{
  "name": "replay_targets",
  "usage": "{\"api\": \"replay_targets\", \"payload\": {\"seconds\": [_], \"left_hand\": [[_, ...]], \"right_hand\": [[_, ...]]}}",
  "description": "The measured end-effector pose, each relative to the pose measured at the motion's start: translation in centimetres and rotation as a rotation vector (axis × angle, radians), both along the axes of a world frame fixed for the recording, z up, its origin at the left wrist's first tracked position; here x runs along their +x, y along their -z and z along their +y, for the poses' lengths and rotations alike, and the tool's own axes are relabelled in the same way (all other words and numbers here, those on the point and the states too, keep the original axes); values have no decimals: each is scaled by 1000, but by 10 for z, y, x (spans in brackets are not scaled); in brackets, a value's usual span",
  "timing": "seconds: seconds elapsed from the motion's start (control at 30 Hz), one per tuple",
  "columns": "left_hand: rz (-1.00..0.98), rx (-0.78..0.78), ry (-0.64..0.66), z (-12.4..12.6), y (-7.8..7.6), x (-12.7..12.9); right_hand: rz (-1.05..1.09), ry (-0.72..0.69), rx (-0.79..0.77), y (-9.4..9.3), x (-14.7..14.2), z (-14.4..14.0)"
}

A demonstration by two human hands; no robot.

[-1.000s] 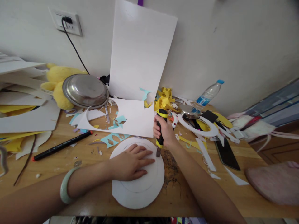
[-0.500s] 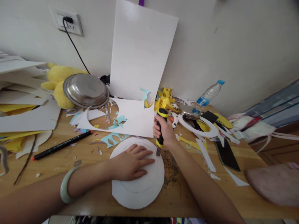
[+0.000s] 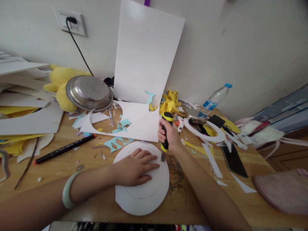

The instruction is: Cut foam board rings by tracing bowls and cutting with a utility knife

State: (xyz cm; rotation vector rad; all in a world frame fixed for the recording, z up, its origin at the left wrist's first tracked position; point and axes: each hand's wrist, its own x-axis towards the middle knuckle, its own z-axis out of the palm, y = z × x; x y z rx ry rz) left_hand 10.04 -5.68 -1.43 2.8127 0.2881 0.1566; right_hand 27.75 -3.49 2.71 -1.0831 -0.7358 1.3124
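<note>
A white foam-board disc (image 3: 144, 203) lies near the front edge of the table, with a circle line drawn inside its rim. My left hand (image 3: 136, 167) rests flat on the disc, fingers spread. In my right fist (image 3: 169, 136) is a black and yellow utility knife (image 3: 165, 128), held upright. Its blade (image 3: 163, 156) touches the disc's right part, close to the drawn line; the tip is hard to make out. Just beyond the disc lie a white board with a round cutout (image 3: 139, 121) and light-blue paper scraps (image 3: 114, 144).
A black marker (image 3: 64, 149) and stacked board offcuts (image 3: 29, 118) lie left. Behind are an upturned steel basin (image 3: 89, 93), a yellow plush toy (image 3: 64, 96) and a leaning white board (image 3: 146, 51). To the right are a white ring (image 3: 218, 136), a phone (image 3: 233, 160) and a water bottle (image 3: 216, 98).
The view has shifted very slightly. Both hands, the knife and the disc look the same as before.
</note>
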Motion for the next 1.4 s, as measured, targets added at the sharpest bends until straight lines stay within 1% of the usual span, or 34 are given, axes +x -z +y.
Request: {"api": "replay_targets", "payload": {"seconds": [0.17, 0.8, 1.4], "left_hand": [[-6, -1, 0, 0, 2, 1], [-9, -4, 0, 0, 1, 0], [-20, 7, 1, 0, 4, 0]], "right_hand": [[-8, -3, 12, -1, -2, -1], [-5, -7, 10, 0, -2, -1], [-10, -25, -3, 0, -1, -1]]}}
